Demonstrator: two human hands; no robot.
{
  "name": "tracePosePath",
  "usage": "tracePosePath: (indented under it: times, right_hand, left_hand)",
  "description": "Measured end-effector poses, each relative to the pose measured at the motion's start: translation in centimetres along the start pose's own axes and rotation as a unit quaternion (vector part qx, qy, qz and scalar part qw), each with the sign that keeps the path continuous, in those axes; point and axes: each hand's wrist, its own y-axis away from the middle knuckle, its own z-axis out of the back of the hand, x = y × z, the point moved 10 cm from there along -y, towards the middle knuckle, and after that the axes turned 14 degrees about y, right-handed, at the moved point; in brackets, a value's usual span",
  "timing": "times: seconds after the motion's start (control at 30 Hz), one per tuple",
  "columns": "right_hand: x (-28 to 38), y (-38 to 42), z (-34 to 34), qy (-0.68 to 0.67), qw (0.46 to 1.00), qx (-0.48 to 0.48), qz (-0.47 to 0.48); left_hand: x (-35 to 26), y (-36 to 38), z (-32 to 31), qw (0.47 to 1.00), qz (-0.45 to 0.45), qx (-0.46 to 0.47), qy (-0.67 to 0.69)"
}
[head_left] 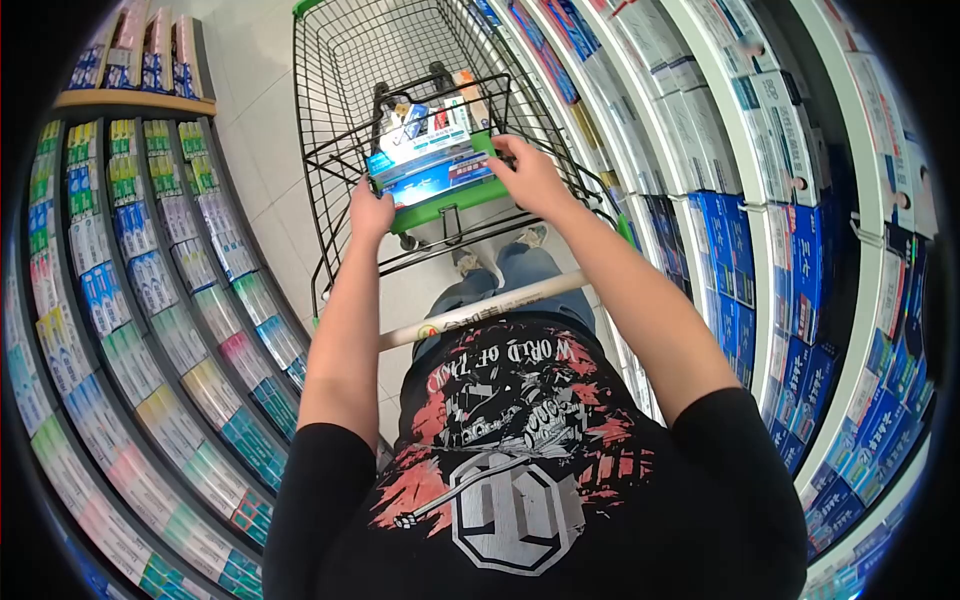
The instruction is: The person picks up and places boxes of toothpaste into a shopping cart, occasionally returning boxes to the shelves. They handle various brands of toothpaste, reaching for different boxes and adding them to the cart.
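Observation:
A stack of boxes lies on the green child-seat flap (433, 211) of a wire shopping cart (335, 60). The lowest box (437, 183) is blue, with a white and light-blue box (425, 150) above it. At the left end of the stack, my left hand (371, 208) is by the boxes' edge; its fingertips are largely hidden. My right hand (527, 177) is at the right end, its thumb and fingers spread apart beside the blue box. Small packages (436, 120) in blue, red and white stand behind the stack.
The cart's pale handlebar (488, 308) crosses before my waist. Shelves of toothbrush packs (150, 280) line the left side. Shelves of boxed goods (725, 240) curve along the right. Pale floor tiles (250, 130) show left of the cart.

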Motion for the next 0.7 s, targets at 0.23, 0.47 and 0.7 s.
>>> tracePosePath:
  times: [0.23, 0.47, 0.7]
  right_hand:
    - [-4.0, -6.7, -7.1, 0.182, 0.974, 0.131, -0.034]
    - [-5.7, -6.7, -9.5, 0.176, 0.968, 0.166, -0.070]
    - [-8.0, -5.8, -9.8, 0.202, 0.962, 0.172, -0.068]
  left_hand:
    - [1.7, 1.1, -0.9, 0.996, 0.029, 0.033, 0.082]
    - [4.4, 0.5, -3.0, 0.990, 0.035, 0.043, 0.129]
    - [2.6, 1.3, -2.9, 0.995, 0.012, 0.051, 0.083]
